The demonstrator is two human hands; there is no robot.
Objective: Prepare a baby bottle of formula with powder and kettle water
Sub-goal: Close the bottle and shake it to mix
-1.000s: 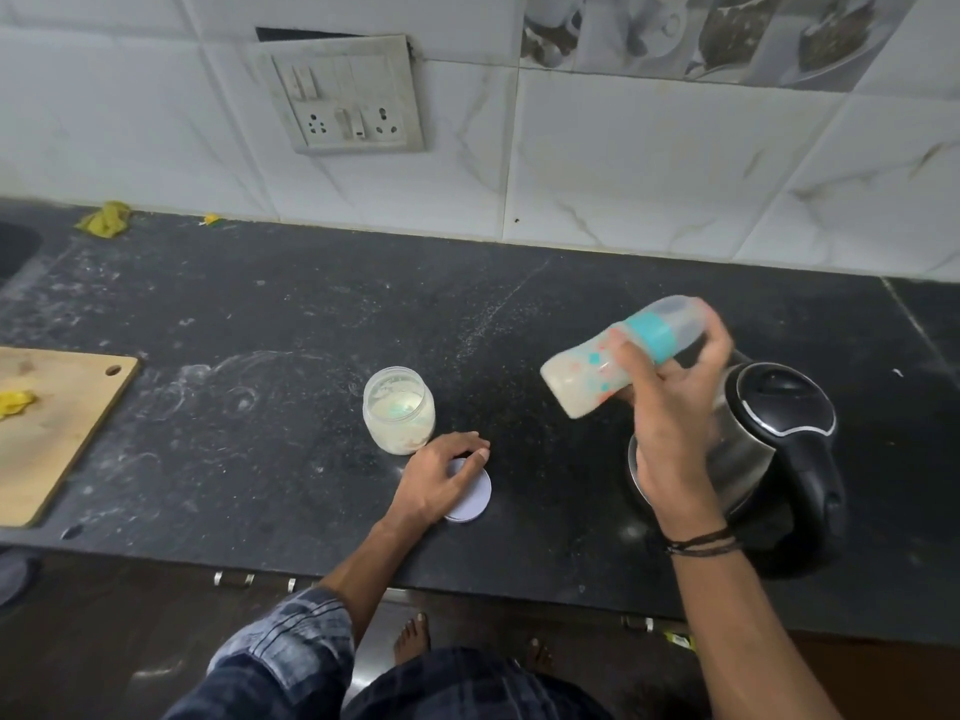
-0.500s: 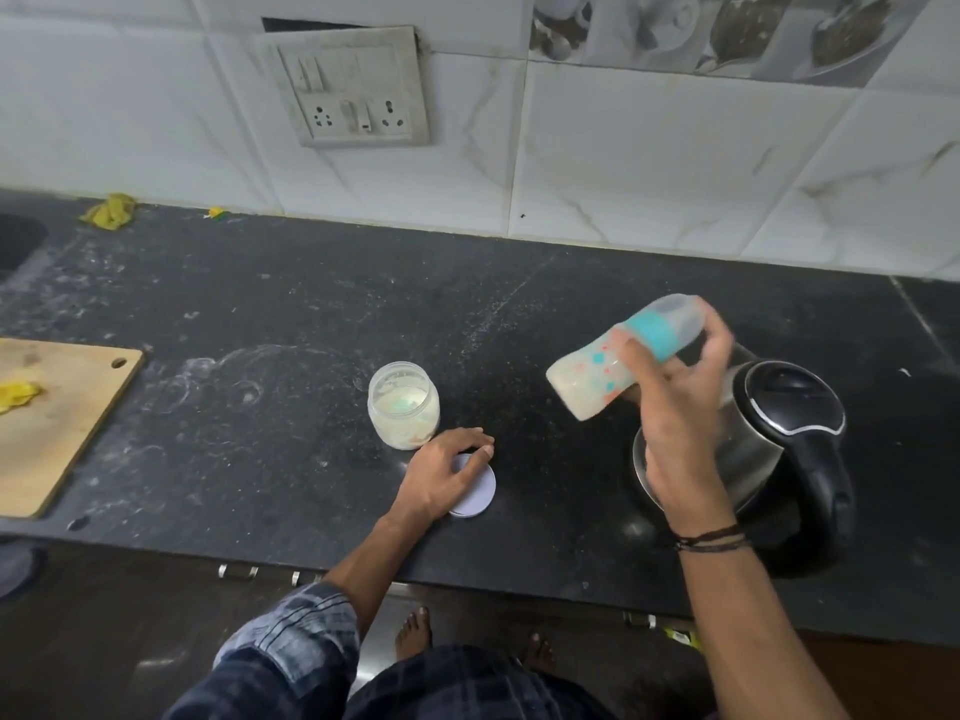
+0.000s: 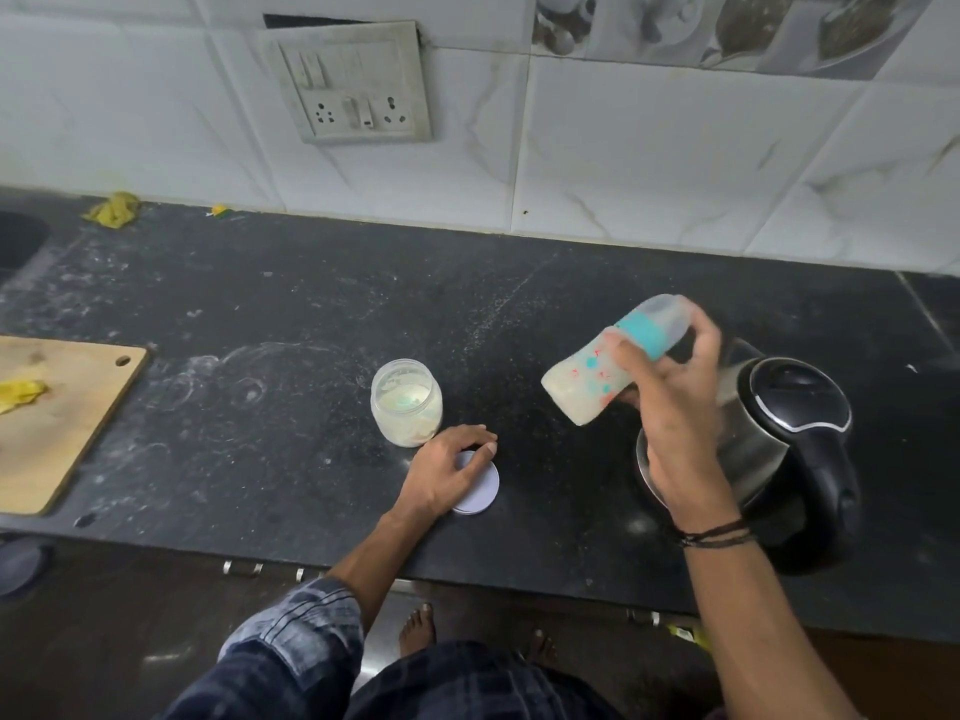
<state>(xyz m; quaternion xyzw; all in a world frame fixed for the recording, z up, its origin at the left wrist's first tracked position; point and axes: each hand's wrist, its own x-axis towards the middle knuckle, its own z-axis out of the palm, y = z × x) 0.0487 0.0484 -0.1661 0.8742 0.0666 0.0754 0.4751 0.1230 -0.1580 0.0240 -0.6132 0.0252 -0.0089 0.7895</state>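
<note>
My right hand [image 3: 675, 407] grips a baby bottle [image 3: 587, 376] with a teal collar and clear cap, tilted almost flat above the counter, its base pointing left; milky liquid fills the body. Behind that hand stands a steel and black electric kettle [image 3: 800, 439] with its lid down. An open jar of formula powder [image 3: 406, 400] stands at the counter's middle. Just in front of the jar my left hand [image 3: 447, 472] rests on the jar's pale round lid [image 3: 485, 493], which lies flat on the black counter [image 3: 260, 433], fingers curved over it.
A wooden cutting board [image 3: 57, 423] with a yellow scrap lies at the left edge. A sink corner [image 3: 21, 241] and a yellow cloth [image 3: 111, 210] are at the far left. A socket panel [image 3: 353, 83] hangs on the tiled wall. Powder streaks dust the counter.
The bottle stays tilted in my right hand and shifts only slightly, with some motion blur at the fingers. My left hand stays on the lid.
</note>
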